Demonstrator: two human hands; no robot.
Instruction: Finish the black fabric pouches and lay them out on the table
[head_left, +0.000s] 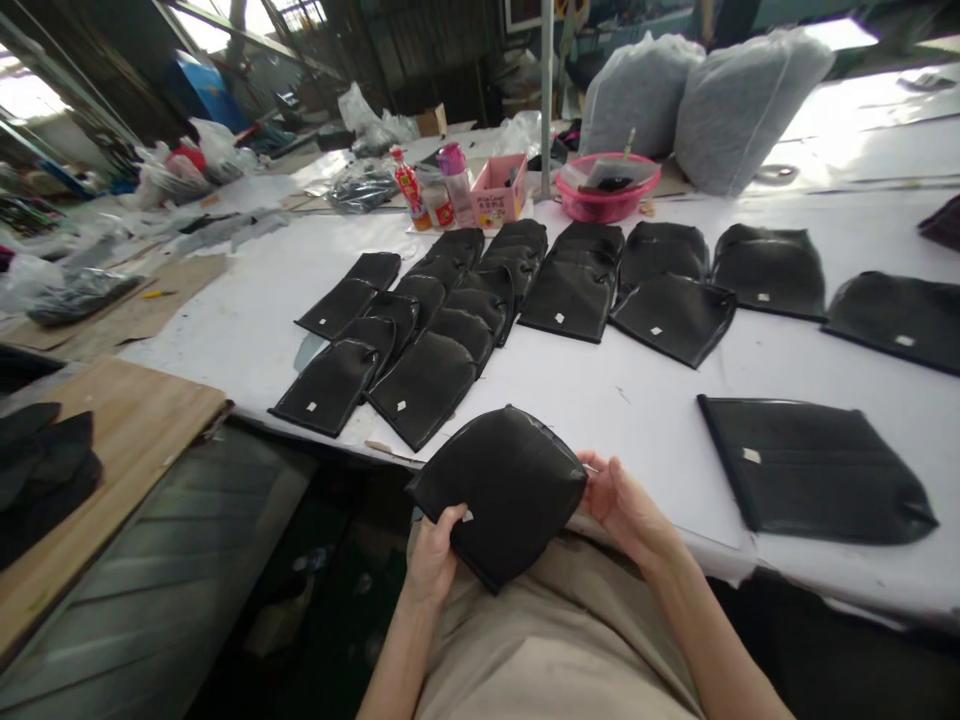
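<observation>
A flat black leather-like cover (504, 490) with a small white sticker is held tilted in front of my body, at the table's near edge. My left hand (436, 555) grips its lower left edge, the thumb lying on top beside the sticker. At the cover's right corner, the fingers of my right hand (619, 505) are closed on the edge, partly hidden behind it. A similar black cover (817, 470) lies by itself on the table to the right. Beyond my hands, overlapping rows of such covers (431, 385) are spread out, many with white stickers showing.
The white-covered table (570, 385) runs across the view. At its back stand a red-labelled bottle (409, 188), a pink box (501, 192), a pink basin (607, 195) and large stuffed bags (742, 110). To the left is a wooden board (127, 440) with dark pieces on it.
</observation>
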